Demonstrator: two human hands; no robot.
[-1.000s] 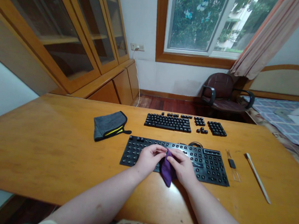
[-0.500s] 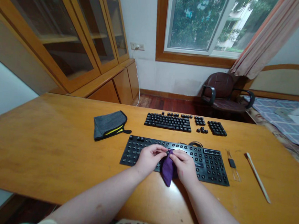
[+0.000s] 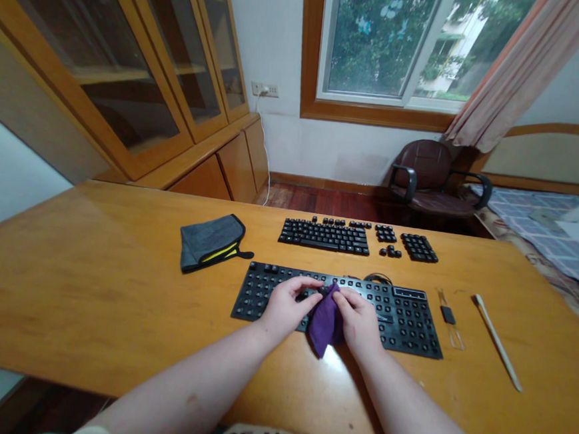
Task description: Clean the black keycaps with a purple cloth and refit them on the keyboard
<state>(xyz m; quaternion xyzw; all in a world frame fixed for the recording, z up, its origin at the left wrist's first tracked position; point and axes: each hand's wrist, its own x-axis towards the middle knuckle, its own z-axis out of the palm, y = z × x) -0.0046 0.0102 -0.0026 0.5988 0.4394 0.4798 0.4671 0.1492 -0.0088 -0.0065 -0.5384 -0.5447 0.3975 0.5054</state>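
Note:
A black keyboard base (image 3: 402,316) with its keycaps off lies on the wooden desk (image 3: 88,281) in front of me. My right hand (image 3: 359,319) is closed on a purple cloth (image 3: 322,320) and presses it onto the middle of the base. My left hand (image 3: 287,304) rests on the base just left of the cloth, its fingers curled and pinching at the cloth's top edge. The removed black keycaps (image 3: 324,236) are laid out in keyboard order behind the base.
A grey pouch with a yellow zip (image 3: 210,242) lies to the left of the base. At the right lie a small clear tool with a black part (image 3: 448,316) and a pale stick (image 3: 496,340). A dark armchair (image 3: 430,178) stands beyond the desk.
Both hands and the purple cloth have shifted slightly up the keyboard base. Nothing else on the desk has moved.

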